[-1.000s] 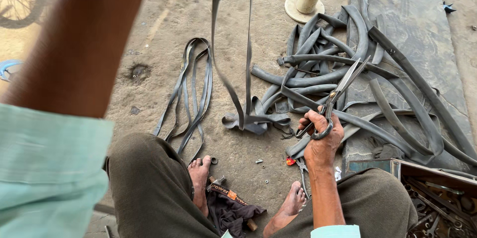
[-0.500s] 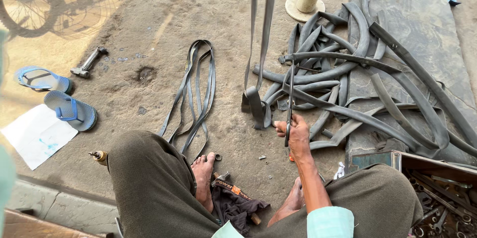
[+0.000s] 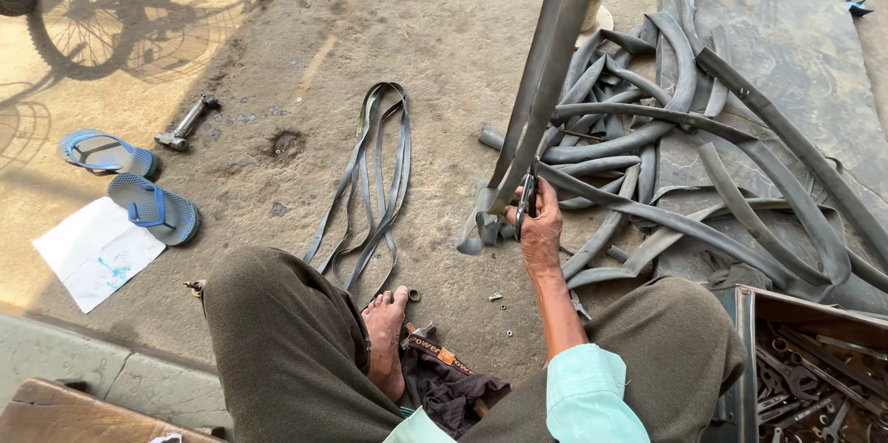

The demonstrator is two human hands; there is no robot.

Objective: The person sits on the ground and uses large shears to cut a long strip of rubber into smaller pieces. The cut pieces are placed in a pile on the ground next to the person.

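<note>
One white paper sheet (image 3: pixel 97 251) lies flat, left of blue sandals (image 3: pixel 153 209). Right hand (image 3: pixel 538 228) clamped on scissors (image 3: pixel 525 198), blades up against rubber strip (image 3: pixel 546 73) running steeply upward from ground.

1 white paper sheet (image 3: pixel 99 252) with a small blue mark lies just beside the blue sandals (image 3: pixel 129 182); an orange label (image 3: pixel 447 356) sits on the dark cloth well right of them.

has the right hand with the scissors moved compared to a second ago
Yes. The right hand with the scissors has shifted left, away from the pile of tubes and toward the hanging rubber strip, where the blades now meet it.
</note>
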